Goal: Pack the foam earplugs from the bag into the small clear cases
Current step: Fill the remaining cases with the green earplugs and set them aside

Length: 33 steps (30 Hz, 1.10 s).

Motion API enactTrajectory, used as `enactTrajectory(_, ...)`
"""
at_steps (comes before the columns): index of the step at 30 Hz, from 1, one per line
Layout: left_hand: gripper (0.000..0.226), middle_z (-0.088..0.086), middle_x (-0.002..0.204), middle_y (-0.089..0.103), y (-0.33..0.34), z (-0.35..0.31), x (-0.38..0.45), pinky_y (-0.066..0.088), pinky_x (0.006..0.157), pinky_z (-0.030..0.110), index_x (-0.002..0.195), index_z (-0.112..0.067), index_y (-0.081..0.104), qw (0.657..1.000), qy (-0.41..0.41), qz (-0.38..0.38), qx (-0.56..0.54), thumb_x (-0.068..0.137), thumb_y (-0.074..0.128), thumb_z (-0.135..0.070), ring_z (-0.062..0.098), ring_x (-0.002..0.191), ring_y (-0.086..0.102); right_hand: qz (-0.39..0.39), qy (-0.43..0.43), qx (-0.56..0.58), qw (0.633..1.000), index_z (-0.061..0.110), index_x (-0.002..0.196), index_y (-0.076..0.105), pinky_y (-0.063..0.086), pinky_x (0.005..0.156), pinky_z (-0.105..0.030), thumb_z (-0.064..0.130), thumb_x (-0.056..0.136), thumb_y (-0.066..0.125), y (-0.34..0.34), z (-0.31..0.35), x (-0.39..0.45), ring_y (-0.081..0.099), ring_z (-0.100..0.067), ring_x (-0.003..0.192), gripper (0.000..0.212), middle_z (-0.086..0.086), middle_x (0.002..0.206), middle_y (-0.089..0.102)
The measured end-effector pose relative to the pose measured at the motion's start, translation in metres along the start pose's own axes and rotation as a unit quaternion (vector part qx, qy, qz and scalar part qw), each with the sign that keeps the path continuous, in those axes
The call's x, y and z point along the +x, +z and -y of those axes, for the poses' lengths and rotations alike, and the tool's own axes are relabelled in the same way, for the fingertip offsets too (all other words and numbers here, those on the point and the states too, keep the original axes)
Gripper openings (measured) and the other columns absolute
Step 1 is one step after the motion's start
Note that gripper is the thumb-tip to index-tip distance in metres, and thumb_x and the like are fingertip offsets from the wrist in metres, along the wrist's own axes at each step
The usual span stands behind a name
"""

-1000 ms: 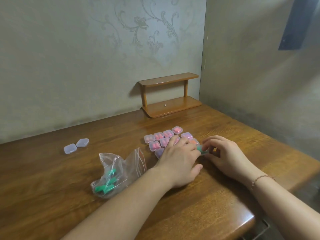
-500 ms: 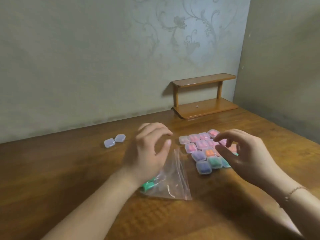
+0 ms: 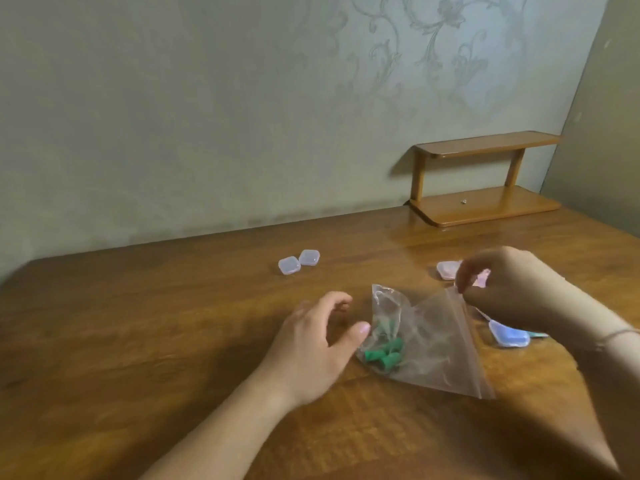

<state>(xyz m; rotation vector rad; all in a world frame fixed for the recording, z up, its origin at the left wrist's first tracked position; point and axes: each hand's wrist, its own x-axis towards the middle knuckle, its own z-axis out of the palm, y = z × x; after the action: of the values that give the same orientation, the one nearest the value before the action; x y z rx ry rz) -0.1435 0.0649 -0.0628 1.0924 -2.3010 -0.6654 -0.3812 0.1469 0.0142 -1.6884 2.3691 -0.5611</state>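
Wooden surface (image 3: pixel 145 341), back edge against the wall, broad bare stretch to the left. Clear bag (image 3: pixel 429 344) lies at centre, green foam earplugs (image 3: pixel 382 355) bunched in its left corner. Left hand (image 3: pixel 311 348) — grip released, fingers loosely spread, thumb touching the bag's side. Right hand (image 3: pixel 502 289) pinches the bag's top corner. Two empty cases (image 3: pixel 298 262) sit behind, well apart; filled cases (image 3: pixel 509 336) crowd the right, partly hidden. Small shelf (image 3: pixel 481 178) — far right corner.
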Motion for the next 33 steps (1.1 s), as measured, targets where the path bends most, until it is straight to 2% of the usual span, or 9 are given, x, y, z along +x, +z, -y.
enactTrajectory(3,0.048,-0.024,0.124,0.055,0.001,0.003,0.004,0.037,0.105,0.024,0.135,-0.040,0.044,1.000,0.009,0.013,0.013,0.091,0.058,-0.052,-0.001,0.121,0.045,0.010,-0.019,0.036,0.999,0.030,0.075,0.066,0.039,0.047,-0.007,0.018,0.083,0.067,0.006,-0.001,-0.005,0.053,0.000,0.065,0.015,0.012,0.074,0.060)
enactTrajectory(7,0.029,-0.021,0.110,0.062,-0.013,0.022,0.011,0.050,0.092,0.025,0.120,-0.035,0.058,0.991,-0.009,-0.115,-0.064,0.092,0.062,-0.039,-0.001,0.105,0.056,0.058,-0.091,0.020,0.994,0.029,0.085,0.071,0.052,0.065,-0.016,0.022,0.084,0.069,0.024,0.015,-0.001,0.061,-0.001,0.070,0.007,0.010,0.079,0.067)
enactTrajectory(13,0.008,-0.008,0.086,0.068,-0.023,0.048,0.017,0.050,0.068,0.018,0.098,-0.026,0.069,0.965,-0.058,-0.209,-0.148,0.094,0.063,-0.023,0.004,0.083,0.059,0.255,-0.095,-0.075,0.959,0.037,0.105,0.062,0.055,0.071,-0.021,0.018,0.092,0.059,-0.021,0.046,0.024,0.067,0.003,0.076,0.023,0.013,0.091,0.070)
enactTrajectory(17,0.013,-0.007,0.078,0.071,-0.021,0.053,0.028,0.054,0.070,0.032,0.086,-0.025,0.072,0.967,-0.075,-0.189,-0.156,0.093,0.062,-0.028,0.007,0.076,0.063,0.101,-0.164,-0.022,0.981,0.031,0.114,0.061,0.053,0.076,-0.023,0.015,0.089,0.065,-0.005,0.086,0.098,0.067,-0.004,0.081,0.030,0.009,0.108,0.069)
enactTrajectory(21,0.020,-0.009,0.067,0.067,-0.021,0.058,0.032,0.052,0.063,0.029,0.075,-0.024,0.070,0.969,-0.058,-0.191,-0.149,0.090,0.061,-0.033,0.008,0.067,0.062,0.160,-0.235,-0.105,0.953,0.032,0.145,0.036,0.040,0.103,-0.031,0.029,0.087,0.068,0.077,0.123,0.156,0.050,-0.017,0.126,0.067,0.005,0.147,0.044)
enactTrajectory(23,0.021,-0.010,0.068,0.067,-0.021,0.059,0.031,0.052,0.063,0.030,0.074,-0.026,0.069,0.970,-0.054,-0.189,-0.140,0.089,0.059,-0.037,0.008,0.068,0.063,0.175,-0.243,-0.143,0.943,0.032,0.141,0.041,0.039,0.104,-0.035,0.036,0.087,0.067,0.101,0.129,0.170,0.047,-0.022,0.129,0.061,0.002,0.143,0.047)
enactTrajectory(27,0.021,-0.012,0.072,0.069,-0.020,0.059,0.033,0.053,0.064,0.028,0.077,-0.026,0.070,0.975,-0.053,-0.176,-0.121,0.092,0.059,-0.037,0.006,0.073,0.064,0.148,-0.233,-0.160,0.948,0.026,0.118,0.063,0.048,0.087,-0.032,0.032,0.089,0.063,0.100,0.128,0.172,0.057,-0.021,0.106,0.030,-0.003,0.120,0.063)
enactTrajectory(30,0.022,-0.012,0.073,0.068,-0.023,0.053,0.029,0.050,0.062,0.020,0.082,-0.025,0.072,0.973,-0.049,-0.197,-0.107,0.095,0.057,-0.035,0.002,0.076,0.062,0.101,-0.236,-0.181,0.949,0.025,0.125,0.060,0.048,0.092,-0.029,0.025,0.092,0.062,0.081,0.119,0.153,0.058,-0.017,0.109,0.033,0.000,0.124,0.062)
enactTrajectory(33,0.039,-0.001,0.062,0.063,-0.025,0.029,0.019,0.049,0.056,0.034,0.078,-0.017,0.068,0.954,-0.059,-0.264,-0.132,0.096,0.046,-0.044,0.011,0.062,0.058,-0.003,-0.292,-0.062,0.955,0.030,0.134,0.050,0.046,0.099,-0.021,0.023,0.090,0.064,0.054,0.110,0.103,0.056,0.000,0.109,0.047,0.011,0.125,0.062)
